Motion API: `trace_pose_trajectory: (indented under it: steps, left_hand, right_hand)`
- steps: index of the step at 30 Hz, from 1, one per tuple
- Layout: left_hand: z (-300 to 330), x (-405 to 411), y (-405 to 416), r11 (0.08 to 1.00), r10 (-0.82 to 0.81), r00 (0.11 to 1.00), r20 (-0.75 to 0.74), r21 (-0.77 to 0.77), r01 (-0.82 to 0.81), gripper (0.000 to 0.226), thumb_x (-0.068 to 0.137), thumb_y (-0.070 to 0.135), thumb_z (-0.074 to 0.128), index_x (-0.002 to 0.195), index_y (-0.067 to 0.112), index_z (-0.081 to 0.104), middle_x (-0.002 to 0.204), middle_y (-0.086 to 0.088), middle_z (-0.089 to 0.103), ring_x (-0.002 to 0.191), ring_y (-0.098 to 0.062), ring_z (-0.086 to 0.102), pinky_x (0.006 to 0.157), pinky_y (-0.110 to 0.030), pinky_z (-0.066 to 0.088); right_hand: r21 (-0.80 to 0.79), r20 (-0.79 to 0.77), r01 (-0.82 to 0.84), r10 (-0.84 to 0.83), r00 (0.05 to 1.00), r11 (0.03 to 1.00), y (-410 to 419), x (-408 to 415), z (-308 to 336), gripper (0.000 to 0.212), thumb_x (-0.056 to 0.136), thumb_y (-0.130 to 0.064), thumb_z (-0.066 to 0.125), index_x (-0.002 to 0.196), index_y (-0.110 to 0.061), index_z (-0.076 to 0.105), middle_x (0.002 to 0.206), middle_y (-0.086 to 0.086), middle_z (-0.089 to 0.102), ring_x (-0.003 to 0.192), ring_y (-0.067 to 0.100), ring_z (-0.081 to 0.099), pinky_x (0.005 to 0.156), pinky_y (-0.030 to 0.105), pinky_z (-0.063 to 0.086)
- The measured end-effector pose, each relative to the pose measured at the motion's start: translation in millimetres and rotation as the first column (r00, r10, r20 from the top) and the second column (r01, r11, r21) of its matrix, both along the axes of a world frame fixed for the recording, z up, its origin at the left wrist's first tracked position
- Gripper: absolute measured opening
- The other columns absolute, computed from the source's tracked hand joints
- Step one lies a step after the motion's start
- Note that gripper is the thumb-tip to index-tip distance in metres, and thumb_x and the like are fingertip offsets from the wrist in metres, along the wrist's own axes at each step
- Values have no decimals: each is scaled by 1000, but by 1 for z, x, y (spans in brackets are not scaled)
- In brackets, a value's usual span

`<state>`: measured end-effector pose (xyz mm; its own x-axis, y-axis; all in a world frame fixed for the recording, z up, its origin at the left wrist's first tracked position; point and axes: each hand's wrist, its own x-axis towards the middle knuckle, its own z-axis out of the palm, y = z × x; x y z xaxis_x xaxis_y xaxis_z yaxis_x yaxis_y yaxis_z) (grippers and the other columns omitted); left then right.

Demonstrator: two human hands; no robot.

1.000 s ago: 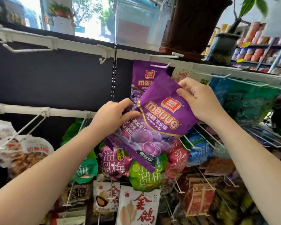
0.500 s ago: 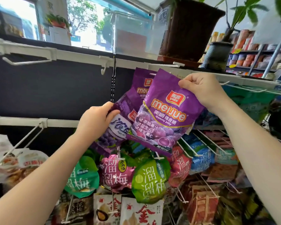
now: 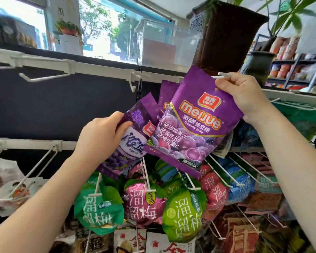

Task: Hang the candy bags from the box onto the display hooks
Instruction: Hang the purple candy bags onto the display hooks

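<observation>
We pinch the purple gummy bag (image 3: 195,125) at its 1 o'clock corner, right hand (image 3: 244,95) grip closed by the hook (image 3: 221,76); left hand (image 3: 102,134) clasps a second bag (image 3: 133,141). Light, crinkly, slippery film: hold near the hang hole.

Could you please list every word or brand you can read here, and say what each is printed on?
"yake", "meijue", "Gummy jelly": purple gummy bag in the right hand.
"溜溜梅": green, pink and lime hanging bags.
Second purple bag, in the left hand: script unreadable.
</observation>
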<state>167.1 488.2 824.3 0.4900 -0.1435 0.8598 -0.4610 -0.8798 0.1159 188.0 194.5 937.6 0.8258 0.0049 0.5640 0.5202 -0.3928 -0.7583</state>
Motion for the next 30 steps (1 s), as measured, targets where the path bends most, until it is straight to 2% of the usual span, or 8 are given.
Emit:
trace_pose_trajectory:
  steps: [4,8,12,16,21,24,27,30]
  left_hand:
    - [-5,5,2,1000,-4,1000,-23,13,5,31,87,33,54,79,3,57,52,-14,59,49,-40,56,49,-27,30]
    - [-6,6,1,999,-49,996,-69,-18,48,29,90,31,56,83,3,57,55,-14,59,54,-39,57,52,-29,30]
    - [-5,7,2,999,-41,991,-129,-34,37,30,90,34,53,88,4,58,55,-10,57,59,-39,57,53,-30,31]
    - [-2,8,4,999,-31,985,-169,-48,24,29,89,33,53,86,4,58,46,9,35,53,-35,54,51,-29,29]
    - [1,11,2,999,-27,991,-132,-44,21,26,89,28,57,82,2,58,47,3,41,50,-37,55,48,-29,34]
    - [1,10,0,999,-20,989,-148,-30,16,26,89,27,57,82,3,58,47,4,41,47,-34,53,44,-26,29]
    - [1,9,0,1000,-14,986,-165,-14,12,25,88,27,58,82,3,58,44,14,30,42,-22,38,42,-16,20]
    - [0,8,1,1000,6,982,-188,-20,-10,24,88,27,58,81,3,58,44,18,26,43,-17,32,43,-14,18]
  right_hand:
    - [-26,83,61,-58,995,998,-3,4,2,12,87,-28,62,75,-30,64,66,-20,69,65,2,66,70,31,53]
    - [-115,188,108,-85,978,987,-2,6,-4,26,84,-21,65,65,-39,66,62,-25,67,59,-5,62,61,19,50]
    - [-16,84,23,-21,996,1000,-1,7,-5,23,85,-18,63,67,-32,68,59,-18,69,56,0,64,56,19,52]
    - [60,18,-7,6,1000,998,3,7,-8,13,87,-19,61,74,-24,60,58,-13,69,54,1,64,54,19,53]
    - [283,-163,-94,145,976,955,1,12,-12,10,89,-20,57,80,-18,61,59,-3,70,53,9,66,55,23,55]
    - [359,-270,-111,217,938,927,2,18,-11,8,90,-22,55,86,-18,62,63,-1,71,56,13,68,60,28,57]
    - [313,-294,-109,205,934,944,7,26,-12,13,90,-21,56,77,-21,59,57,-2,69,51,11,66,54,26,55]
    - [97,-201,-87,105,974,991,6,32,-13,14,87,-29,60,75,-23,59,59,-8,70,53,7,66,53,22,54]
